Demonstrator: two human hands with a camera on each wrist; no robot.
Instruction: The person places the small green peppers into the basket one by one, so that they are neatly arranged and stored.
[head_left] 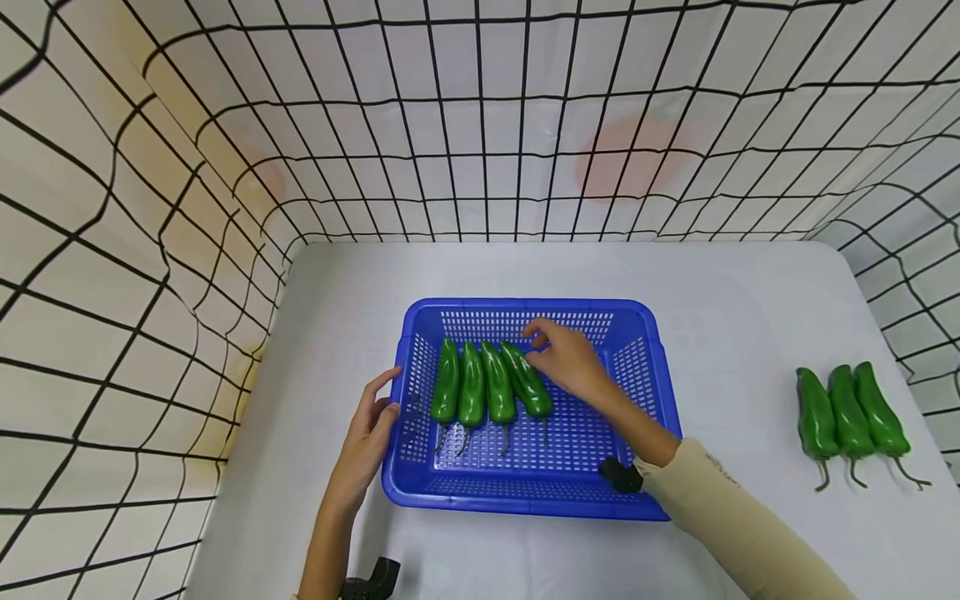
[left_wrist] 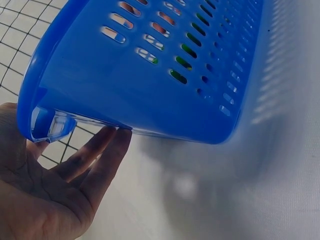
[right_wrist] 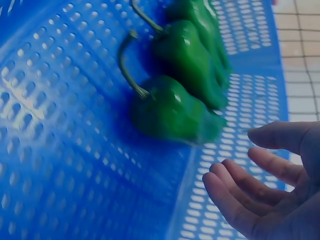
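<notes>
Green peppers with thin stems lie in a row inside a blue perforated plastic basket (head_left: 525,503), tips toward its far wall. The rightmost green pepper (head_left: 528,385) leans toward the others. Above its tip hovers my right hand (head_left: 567,360), fingers loosely bent and holding nothing; a gap separates them from the pepper (right_wrist: 172,112) in the right wrist view. My left hand (head_left: 363,437) holds the basket's left rim. In the left wrist view, fingertips of the left hand (left_wrist: 55,195) touch the outside of the basket wall (left_wrist: 125,95) below the rim.
Three more green peppers (head_left: 852,412) lie side by side on the white surface (head_left: 720,317) at the right. Black wire mesh (head_left: 480,156) stands along the back and both sides. A black wrist device (head_left: 621,475) hangs over the basket's near right corner.
</notes>
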